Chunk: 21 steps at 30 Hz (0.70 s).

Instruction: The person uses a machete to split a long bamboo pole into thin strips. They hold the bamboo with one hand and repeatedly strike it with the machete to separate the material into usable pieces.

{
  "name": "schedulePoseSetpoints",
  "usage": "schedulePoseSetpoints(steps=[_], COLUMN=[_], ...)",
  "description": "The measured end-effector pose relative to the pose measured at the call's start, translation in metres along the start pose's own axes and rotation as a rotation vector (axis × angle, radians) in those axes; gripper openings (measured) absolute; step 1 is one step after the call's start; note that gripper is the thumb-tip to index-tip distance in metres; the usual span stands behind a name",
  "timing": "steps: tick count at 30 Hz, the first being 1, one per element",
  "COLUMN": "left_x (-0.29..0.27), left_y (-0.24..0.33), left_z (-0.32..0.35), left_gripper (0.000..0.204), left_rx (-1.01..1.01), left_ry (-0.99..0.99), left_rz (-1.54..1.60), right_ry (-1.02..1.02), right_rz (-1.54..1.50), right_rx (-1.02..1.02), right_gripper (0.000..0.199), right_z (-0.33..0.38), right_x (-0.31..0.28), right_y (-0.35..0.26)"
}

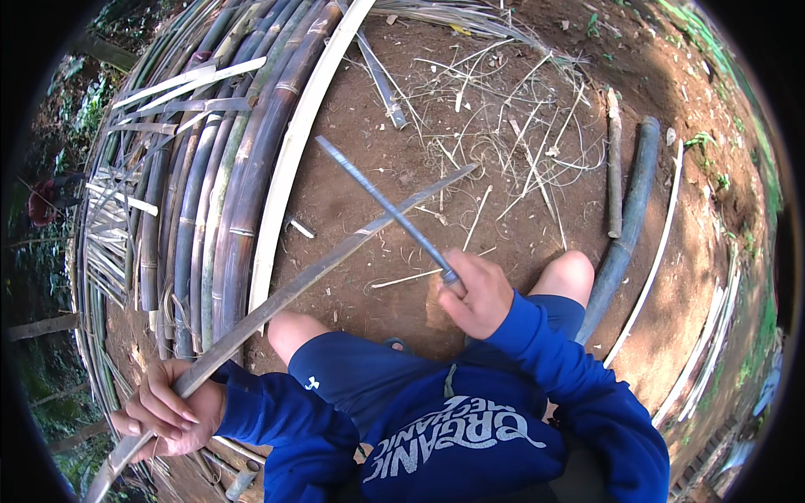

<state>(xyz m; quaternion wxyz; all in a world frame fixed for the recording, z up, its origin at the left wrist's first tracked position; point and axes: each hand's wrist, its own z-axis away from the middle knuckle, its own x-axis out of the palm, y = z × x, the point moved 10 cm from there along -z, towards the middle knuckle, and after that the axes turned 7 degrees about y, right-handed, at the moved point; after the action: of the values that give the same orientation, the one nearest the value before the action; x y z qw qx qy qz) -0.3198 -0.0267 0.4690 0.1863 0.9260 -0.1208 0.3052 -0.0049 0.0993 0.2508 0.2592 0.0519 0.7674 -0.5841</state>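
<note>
My left hand (172, 408), at the lower left, is closed round a long split bamboo strip (277, 306). The strip slants up and away to the right, its tapered far tip above the bare soil. In my right hand (480, 295) is a long, narrow, grey-bladed knife (369, 189), gripped by a handle mostly hidden under my fingers. Its blade points up and to the left. Blade and strip cross in the middle of the view; I cannot tell whether they touch.
Whole bamboo poles (239, 193) lie stacked at the left, with a long pale bamboo strip (293, 159) along their edge. Thin shavings (528, 134) litter the soil ahead. A dark bamboo pole (629, 210) and a short stick (615, 163) lie at the right.
</note>
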Motion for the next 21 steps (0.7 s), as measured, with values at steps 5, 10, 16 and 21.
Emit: schedulePoseSetpoints(steps=[5,10,16,21], left_x=[0.067,0.103,0.123,0.137], left_y=[-0.006,-0.019,-0.004,-0.016], left_z=[0.013,0.042,0.058,0.065], left_gripper=[0.030,0.021,0.025,0.012], left_rx=[-0.101,-0.128,-0.053,-0.091], left_ry=[-0.481,-0.703,-0.780,-0.740], left_rz=[0.472,0.635,0.635,0.434], right_ry=[-0.021,-0.097,-0.069,-0.012], right_rz=[-0.033,0.020,-0.133,-0.126], right_rx=[-0.286,0.005,0.166,0.104], right_gripper=[0.039,0.028,0.024,0.024], right_z=[0.027,0.042,0.041,0.042], right_x=[0.017,0.037,0.023,0.030], right_y=[-0.069,-0.002,0.006,-0.010])
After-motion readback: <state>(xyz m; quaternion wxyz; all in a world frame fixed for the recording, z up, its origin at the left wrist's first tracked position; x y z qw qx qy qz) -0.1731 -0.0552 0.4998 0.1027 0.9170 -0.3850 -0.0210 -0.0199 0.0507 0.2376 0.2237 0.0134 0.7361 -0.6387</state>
